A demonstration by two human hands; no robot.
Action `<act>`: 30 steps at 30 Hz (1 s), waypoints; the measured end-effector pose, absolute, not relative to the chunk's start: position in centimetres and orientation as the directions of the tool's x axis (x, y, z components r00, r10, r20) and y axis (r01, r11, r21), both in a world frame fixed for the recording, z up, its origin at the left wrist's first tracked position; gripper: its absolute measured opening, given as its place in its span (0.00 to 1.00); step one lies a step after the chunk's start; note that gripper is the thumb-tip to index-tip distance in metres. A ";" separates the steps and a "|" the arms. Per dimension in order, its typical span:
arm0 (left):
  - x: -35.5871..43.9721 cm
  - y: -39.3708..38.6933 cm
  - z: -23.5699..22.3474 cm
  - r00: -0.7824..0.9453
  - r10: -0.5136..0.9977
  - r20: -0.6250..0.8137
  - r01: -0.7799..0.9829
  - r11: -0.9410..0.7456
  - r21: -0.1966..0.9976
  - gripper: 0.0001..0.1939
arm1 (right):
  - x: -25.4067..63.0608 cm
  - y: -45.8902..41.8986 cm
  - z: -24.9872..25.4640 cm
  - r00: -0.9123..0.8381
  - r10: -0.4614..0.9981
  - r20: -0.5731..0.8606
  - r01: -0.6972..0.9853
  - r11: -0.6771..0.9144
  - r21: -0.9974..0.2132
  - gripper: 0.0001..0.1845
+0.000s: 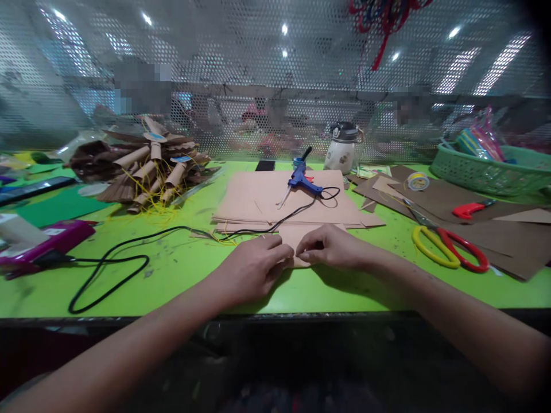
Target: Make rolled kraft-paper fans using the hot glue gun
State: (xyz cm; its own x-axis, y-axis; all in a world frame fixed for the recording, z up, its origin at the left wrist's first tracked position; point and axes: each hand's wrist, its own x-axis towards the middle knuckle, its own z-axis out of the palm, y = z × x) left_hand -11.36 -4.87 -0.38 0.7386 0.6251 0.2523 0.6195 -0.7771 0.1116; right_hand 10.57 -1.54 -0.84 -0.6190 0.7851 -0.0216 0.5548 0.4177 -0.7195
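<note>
My left hand (253,267) and my right hand (333,246) meet at the front middle of the green table (181,269). Both pinch the near edge of a small tan paper sheet (297,236), with fingers curled and thumbs almost touching. Behind it lies a stack of larger tan sheets (262,198). A blue glue gun (303,179) rests on that stack, and its black cord (124,261) loops off to the left.
Yellow and red scissors (447,246) lie on brown paper at the right. A green basket (491,169) stands at the back right, and a white jar (341,150) behind the stack. Rolled paper cones (150,169) pile up at the back left. A pink device (47,241) sits at the left edge.
</note>
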 end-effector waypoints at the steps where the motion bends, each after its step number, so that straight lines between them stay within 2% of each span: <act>1: -11.4 -5.0 -0.5 0.744 0.617 0.255 0.624 -0.779 0.061 0.09 | 10.5 -1.6 -0.9 -0.602 0.798 -0.024 0.557 0.399 -0.729 0.07; 7: -11.7 -5.1 -1.4 0.817 0.486 0.310 0.557 -0.804 -0.206 0.11 | 10.1 -1.9 -1.0 -0.502 0.865 -0.005 0.555 0.318 -0.769 0.07; 12: -11.8 -5.1 -1.5 0.835 0.424 0.352 0.521 -0.814 -0.256 0.11 | 10.0 -1.6 -1.1 -0.503 0.864 0.011 0.557 0.334 -0.760 0.07; 16: -11.5 -5.2 -1.4 0.824 0.442 0.356 0.540 -0.803 -0.254 0.08 | 10.1 -1.4 -1.1 -0.512 0.859 -0.018 0.542 0.307 -0.783 0.05; 20: -11.0 -5.3 -1.6 0.770 0.511 0.382 0.605 -0.774 -0.185 0.11 | 10.2 -1.5 -1.1 -0.510 0.860 -0.010 0.509 0.292 -0.810 0.01; 25: -10.9 -5.0 -2.0 0.678 0.608 0.413 0.656 -0.754 0.031 0.12 | 10.4 -1.9 -1.3 -0.539 0.840 0.059 0.462 0.353 -0.814 0.02; 27: -11.0 -4.9 -2.1 0.663 0.633 0.400 0.652 -0.751 0.107 0.12 | 10.6 -2.1 -1.3 -0.531 0.839 0.117 0.450 0.396 -0.800 0.03; 30: -11.2 -4.7 -2.1 0.652 0.661 0.372 0.647 -0.741 0.183 0.12 | 11.0 -2.4 -1.2 -0.537 0.792 0.292 0.417 0.550 -0.724 0.03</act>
State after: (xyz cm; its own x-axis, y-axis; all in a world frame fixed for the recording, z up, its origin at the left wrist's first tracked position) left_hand -11.15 -4.74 -2.05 0.6518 0.6607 0.3724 0.6465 -0.7407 0.1826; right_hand 10.99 -2.41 -1.15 -0.5367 0.7917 0.2918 0.4174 0.5497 -0.7236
